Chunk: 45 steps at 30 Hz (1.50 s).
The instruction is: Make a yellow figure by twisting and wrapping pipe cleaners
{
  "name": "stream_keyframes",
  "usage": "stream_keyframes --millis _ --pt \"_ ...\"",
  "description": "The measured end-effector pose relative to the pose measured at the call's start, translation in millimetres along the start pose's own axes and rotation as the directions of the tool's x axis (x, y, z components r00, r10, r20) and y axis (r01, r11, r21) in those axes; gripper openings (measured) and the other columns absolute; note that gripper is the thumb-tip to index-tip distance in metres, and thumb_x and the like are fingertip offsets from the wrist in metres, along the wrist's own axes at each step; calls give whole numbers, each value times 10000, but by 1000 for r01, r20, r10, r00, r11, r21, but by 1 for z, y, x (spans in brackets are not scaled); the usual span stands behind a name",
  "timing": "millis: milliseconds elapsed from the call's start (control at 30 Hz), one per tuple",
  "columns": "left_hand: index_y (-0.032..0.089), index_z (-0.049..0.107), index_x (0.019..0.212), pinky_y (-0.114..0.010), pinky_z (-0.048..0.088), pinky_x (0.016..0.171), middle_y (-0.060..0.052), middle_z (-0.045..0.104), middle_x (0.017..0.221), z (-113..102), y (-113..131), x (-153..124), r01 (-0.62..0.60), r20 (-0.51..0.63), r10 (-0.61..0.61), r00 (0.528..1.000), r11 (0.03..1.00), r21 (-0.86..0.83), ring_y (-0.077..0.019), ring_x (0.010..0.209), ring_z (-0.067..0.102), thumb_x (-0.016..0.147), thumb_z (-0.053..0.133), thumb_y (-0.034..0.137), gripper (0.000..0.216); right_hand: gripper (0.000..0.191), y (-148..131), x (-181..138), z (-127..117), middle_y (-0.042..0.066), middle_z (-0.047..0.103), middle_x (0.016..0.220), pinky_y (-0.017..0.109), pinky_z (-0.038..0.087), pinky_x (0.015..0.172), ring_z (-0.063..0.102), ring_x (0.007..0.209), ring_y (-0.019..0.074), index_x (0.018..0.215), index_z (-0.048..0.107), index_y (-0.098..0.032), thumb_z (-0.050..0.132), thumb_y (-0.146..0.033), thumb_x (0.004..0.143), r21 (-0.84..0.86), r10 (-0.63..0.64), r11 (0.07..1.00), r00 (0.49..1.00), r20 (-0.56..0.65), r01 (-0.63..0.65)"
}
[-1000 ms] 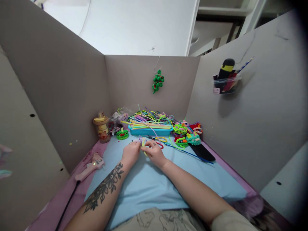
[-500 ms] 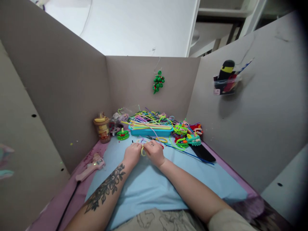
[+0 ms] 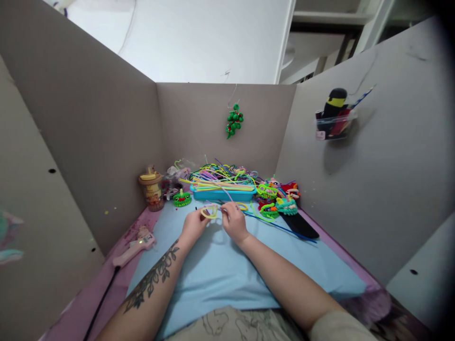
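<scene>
Loop point(image 3: 209, 217) is hovering before tray point(image 3: 223, 194), which is holding stems point(image 3: 227, 186); left hand point(image 3: 194, 224) is pinching loop, right hand point(image 3: 233, 222) is curling alongside, grip unclear.

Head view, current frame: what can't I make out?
In the head view:
Yellow loop: too small to tell whether its ends join.
Right hand: too small to tell its grip.
Yellow handle: partly hidden behind the right hand.
Black cord: cut off by the bottom edge.
Pastel item: blurred, cut off by the left edge.
</scene>
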<state>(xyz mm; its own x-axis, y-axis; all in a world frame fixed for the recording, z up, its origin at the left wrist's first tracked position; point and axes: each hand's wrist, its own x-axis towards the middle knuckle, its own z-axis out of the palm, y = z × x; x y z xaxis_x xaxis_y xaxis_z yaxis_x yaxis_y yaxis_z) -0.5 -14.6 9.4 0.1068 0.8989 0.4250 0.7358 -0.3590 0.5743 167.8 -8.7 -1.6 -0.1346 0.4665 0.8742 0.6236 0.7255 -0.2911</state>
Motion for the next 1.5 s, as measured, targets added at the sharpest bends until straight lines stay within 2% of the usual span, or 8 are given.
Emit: stream_keyframes --millis 133,267,767,900,1067,1200,1367,1500 --pt "151 606 682 -220 382 588 1 627 641 5 -9 7 98 7 -99 995 975 -202 -135 617 563 665 618 212 64 211 8 2 -7 68 552 857 330 432 781 507 842 190 891 638 -186 441 -127 844 33 49 998 998 -47 -47" --pt "149 572 641 -209 370 567 27 576 600 10 -13 9 68 27 -62 998 954 -292 -113 583 511 625 626 197 73 179 11 2 -7 56 513 845 313 427 749 482 810 181 894 679 -221 510 -200 840 -40 33 999 999 13 -32" --pt "154 552 622 -204 367 572 20 575 609 7 -2 4 -25 77 46 996 967 -253 -104 597 485 651 617 225 101 141 9 1 -3 47 551 777 296 392 755 472 828 187 847 644 -202 504 -203 859 -259 -65 961 986 151 103" --pt "157 562 685 -218 392 600 10 587 654 -5 -7 9 6 -33 -17 999 951 -309 -117 625 511 666 591 237 88 140 15 4 -7 56 549 799 301 392 743 461 828 195 814 632 -199 498 -191 854 -280 -36 957 986 165 82" --pt "169 480 629 -207 347 535 50 483 552 -24 -21 16 43 -175 -97 980 956 -292 -101 541 452 665 588 289 165 155 35 6 -14 82 532 787 307 389 669 445 791 212 686 621 -196 539 -135 801 -367 151 926 978 145 -88" --pt "171 481 620 -213 341 543 42 500 565 -20 -18 14 31 -116 -50 992 986 -161 -109 556 459 672 578 274 151 102 29 5 -15 73 540 867 322 404 748 464 846 205 836 644 -200 572 -151 783 -243 117 967 982 148 -79" --pt "170 511 681 -221 394 580 17 562 655 -2 -4 5 -43 14 47 999 981 -188 -124 621 518 699 555 255 97 303 5 3 -6 48 532 891 312 413 798 480 890 189 1078 602 -209 610 -202 775 -47 24 999 977 214 -14" --pt "166 532 684 -224 422 586 10 576 657 -8 4 2 -71 50 84 995 972 -222 -127 628 539 721 563 262 107 127 5 0 1 35 520 850 280 407 750 483 840 168 881 662 -206 642 -194 756 -29 29 999 975 219 -23"
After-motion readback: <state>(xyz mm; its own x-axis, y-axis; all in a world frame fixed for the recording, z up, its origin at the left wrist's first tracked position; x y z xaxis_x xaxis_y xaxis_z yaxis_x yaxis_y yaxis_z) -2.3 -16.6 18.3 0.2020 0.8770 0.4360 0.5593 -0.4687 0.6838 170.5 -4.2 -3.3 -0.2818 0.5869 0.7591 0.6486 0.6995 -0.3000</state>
